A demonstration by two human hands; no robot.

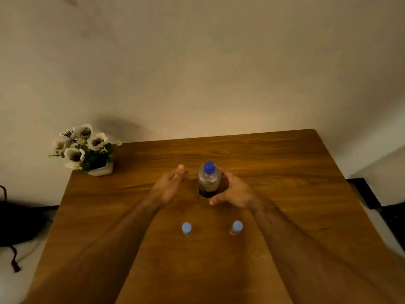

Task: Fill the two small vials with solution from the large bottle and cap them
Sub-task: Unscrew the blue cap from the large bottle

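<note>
The large bottle stands upright mid-table, blue cap on, long axis vertical. The right hand cups around the bottle's right side, fingers curled and thumb near its base; whether it grips yet, I cannot tell. The left hand hovers flat and released just left of the bottle. Nearer than the bottle, the left vial and right vial stand capped. The right hand is nearer, probably the one to lift

obstacles: bottle upright mid-bench, hands flanking it | two vials nearer than bottle, open lane between them | flower pot far left of bottle | free: bare wood behind and right of bottle
</note>
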